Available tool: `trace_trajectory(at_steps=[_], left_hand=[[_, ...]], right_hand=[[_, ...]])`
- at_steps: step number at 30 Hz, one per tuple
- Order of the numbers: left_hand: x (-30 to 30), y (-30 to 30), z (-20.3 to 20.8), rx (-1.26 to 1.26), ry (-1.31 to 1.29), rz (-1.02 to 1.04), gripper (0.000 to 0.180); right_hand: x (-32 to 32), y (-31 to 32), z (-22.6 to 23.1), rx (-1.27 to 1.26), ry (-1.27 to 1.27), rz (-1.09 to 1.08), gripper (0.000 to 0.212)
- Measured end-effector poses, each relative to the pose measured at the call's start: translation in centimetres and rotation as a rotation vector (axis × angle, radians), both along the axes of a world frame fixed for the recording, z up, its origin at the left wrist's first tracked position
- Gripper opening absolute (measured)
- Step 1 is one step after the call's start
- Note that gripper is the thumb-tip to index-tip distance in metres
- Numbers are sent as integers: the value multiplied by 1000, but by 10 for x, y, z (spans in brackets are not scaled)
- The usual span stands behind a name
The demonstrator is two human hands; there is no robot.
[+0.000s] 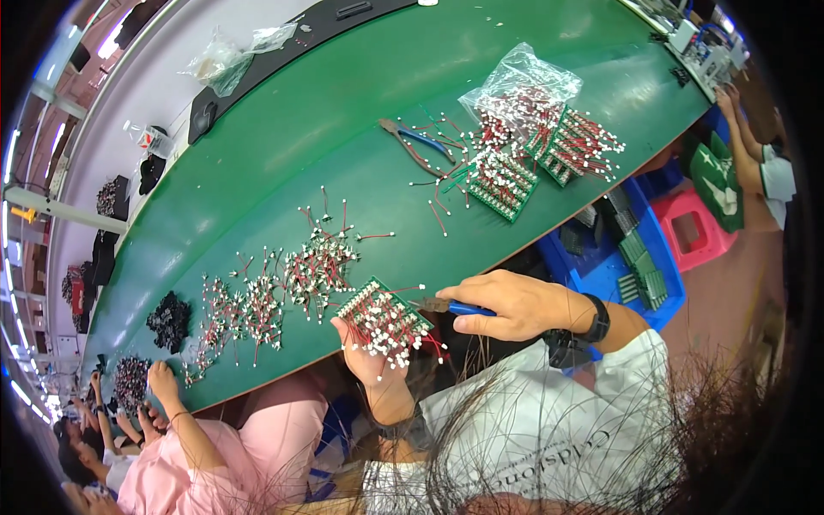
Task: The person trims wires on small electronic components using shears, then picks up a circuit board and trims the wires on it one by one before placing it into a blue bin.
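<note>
My left hand (364, 359) holds up a green circuit board panel (371, 296) from below, thumb at its left edge. Short red wires with white plugs cover most of the panel and hang over its near side. Closed around the blue handle of a pair of cutters (470, 308) is my right hand (515, 302). The cutter jaws point left and reach the panel's right side, among the wires. Whether the jaws touch a wire is too small to tell.
More wired panels (506, 190) lie on the green table (283, 154) by a clear plastic bag (524, 77) and a second hand tool (433, 146). Wire piles (318, 266) sit to the left, near a co-worker in pink (279, 429). Right stand a blue crate (674, 287) and red stool (708, 240).
</note>
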State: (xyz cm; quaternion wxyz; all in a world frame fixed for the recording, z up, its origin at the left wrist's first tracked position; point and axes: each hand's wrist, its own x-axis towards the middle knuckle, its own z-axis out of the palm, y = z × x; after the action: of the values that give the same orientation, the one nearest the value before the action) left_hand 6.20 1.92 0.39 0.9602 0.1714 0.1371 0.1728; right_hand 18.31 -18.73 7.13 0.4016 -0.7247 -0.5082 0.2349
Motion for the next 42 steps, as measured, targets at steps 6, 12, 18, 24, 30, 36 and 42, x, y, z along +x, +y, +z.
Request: trace_trajectory(at_steps=[6, 12, 18, 24, 30, 36, 42], left_hand=[[1, -9, 7, 32, -35, 61, 64], [2, -7, 7, 41, 44, 69, 66], [2, 0, -9, -142, -88, -87, 62], [6, -10, -7, -261, -17, -63, 53], [9, -29, 15, 18, 251, 68, 36], [0, -11, -18, -191, -167, -60, 27], [-13, 10, -19, -196, -143, 69, 34]], right_hand=[[0, 3, 4, -52, 26, 20, 45], [-3, 3, 1, 10, 66, 13, 41], [1, 3, 1, -99, 177, 116, 35], [-4, 4, -11, -55, 554, 135, 35], [-9, 10, -14, -10, 722, 167, 35], [-10, 6, -19, 119, 774, 48, 33], [31, -3, 33, 115, -53, -371, 28]])
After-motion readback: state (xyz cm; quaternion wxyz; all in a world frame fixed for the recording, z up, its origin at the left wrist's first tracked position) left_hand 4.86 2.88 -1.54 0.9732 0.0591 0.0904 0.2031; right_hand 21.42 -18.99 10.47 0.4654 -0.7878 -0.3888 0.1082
